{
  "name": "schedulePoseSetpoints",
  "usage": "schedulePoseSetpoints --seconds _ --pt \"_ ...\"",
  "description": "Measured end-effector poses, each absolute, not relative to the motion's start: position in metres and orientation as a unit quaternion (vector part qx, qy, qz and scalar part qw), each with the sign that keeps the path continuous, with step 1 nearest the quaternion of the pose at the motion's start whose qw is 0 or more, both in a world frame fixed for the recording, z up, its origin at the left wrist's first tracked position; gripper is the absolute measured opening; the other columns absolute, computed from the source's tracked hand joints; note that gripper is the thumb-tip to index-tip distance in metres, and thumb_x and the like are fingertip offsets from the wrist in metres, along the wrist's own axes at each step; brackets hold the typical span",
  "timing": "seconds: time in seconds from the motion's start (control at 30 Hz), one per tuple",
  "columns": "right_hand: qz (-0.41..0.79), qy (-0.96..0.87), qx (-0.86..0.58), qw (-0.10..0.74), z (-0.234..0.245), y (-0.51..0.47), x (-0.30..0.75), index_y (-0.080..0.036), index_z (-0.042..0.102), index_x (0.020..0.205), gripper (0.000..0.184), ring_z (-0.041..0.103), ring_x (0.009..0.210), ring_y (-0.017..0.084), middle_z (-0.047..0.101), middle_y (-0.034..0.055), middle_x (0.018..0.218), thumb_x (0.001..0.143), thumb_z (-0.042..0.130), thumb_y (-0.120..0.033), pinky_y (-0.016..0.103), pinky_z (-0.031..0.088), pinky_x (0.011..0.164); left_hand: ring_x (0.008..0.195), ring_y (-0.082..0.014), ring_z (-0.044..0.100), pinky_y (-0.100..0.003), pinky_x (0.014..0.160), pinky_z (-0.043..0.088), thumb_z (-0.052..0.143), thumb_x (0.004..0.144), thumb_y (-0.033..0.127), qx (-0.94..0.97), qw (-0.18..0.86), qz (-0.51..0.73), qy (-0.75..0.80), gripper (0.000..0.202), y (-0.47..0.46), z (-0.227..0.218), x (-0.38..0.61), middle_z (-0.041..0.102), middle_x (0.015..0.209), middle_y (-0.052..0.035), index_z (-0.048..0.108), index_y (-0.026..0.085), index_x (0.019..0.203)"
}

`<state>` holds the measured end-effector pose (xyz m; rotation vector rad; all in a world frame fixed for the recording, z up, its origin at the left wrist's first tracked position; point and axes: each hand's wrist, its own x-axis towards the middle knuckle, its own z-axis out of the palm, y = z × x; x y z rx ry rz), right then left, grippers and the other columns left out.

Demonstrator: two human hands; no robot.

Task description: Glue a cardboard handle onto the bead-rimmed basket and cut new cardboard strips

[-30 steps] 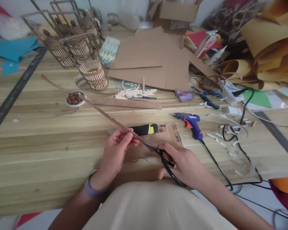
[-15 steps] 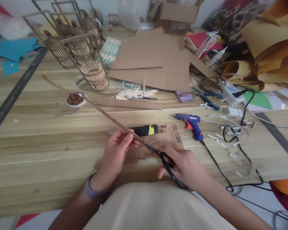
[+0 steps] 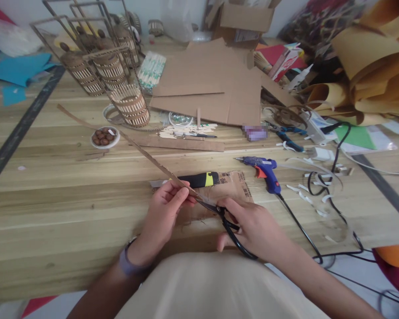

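Note:
My left hand (image 3: 162,215) pinches a long thin cardboard strip (image 3: 146,155) near its close end; the strip slants up and away to the left over the wooden table (image 3: 53,195). My right hand (image 3: 252,226) grips black scissors (image 3: 226,221), fingers through the handles, with the blades set on the strip right beside my left fingertips. Under both hands lies a brown printed cardboard piece (image 3: 232,186) with a black and yellow utility knife (image 3: 199,179) on it.
A blue glue gun (image 3: 264,170) with a black cord lies to the right among white scraps. Woven baskets (image 3: 131,106), a small bowl of nuts (image 3: 104,137), flat cardboard sheets (image 3: 213,84), pliers (image 3: 287,137) and rolled brown paper (image 3: 369,66) fill the far side.
The scissors have crept a little further left along the strip, closer to my left fingers. The strip's far end has shifted slightly.

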<state>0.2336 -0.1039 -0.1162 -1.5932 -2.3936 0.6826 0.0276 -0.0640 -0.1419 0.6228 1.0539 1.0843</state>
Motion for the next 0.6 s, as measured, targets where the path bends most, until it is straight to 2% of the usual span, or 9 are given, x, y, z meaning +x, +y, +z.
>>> schedulePoseSetpoints --seconds 0.2,0.33,0.6 --pt "0.224 -0.808 -0.534 0.109 -0.1197 -0.1036 0.2326 -0.021 0.058 0.091 0.056 0.062 0.055 0.019 0.064 0.0009 0.064 0.086 0.055 -0.077 0.025 0.036 0.050 0.061 -0.0116 0.064 -0.025 0.062 0.056 0.085 0.068 0.034 0.289 0.677 0.481 0.477 0.027 -0.0643 -0.1409 0.0271 0.069 0.073 0.0006 0.071 0.016 0.083" --pt "0.219 -0.804 -0.542 0.113 -0.1229 -0.1056 0.2329 -0.021 0.060 0.095 0.055 0.060 0.049 0.018 0.062 -0.0018 0.058 0.086 0.057 -0.075 0.025 0.034 0.047 0.060 -0.0116 0.064 -0.024 0.061 0.055 0.085 0.068 0.034 0.289 0.677 0.478 0.478 0.028 -0.0644 -0.1405 0.0268 0.068 0.071 0.0010 0.070 0.016 0.083" --pt "0.248 -0.795 -0.535 0.143 -0.1255 -0.1086 0.2321 -0.021 0.061 0.093 0.057 0.059 0.046 0.015 0.062 -0.0030 0.056 0.088 0.049 -0.077 0.024 0.036 0.048 0.060 -0.0104 0.065 -0.022 0.060 0.055 0.086 0.067 0.034 0.281 0.683 0.480 0.473 0.029 -0.0646 -0.1405 0.0272 0.069 0.070 0.0010 0.070 0.016 0.082"
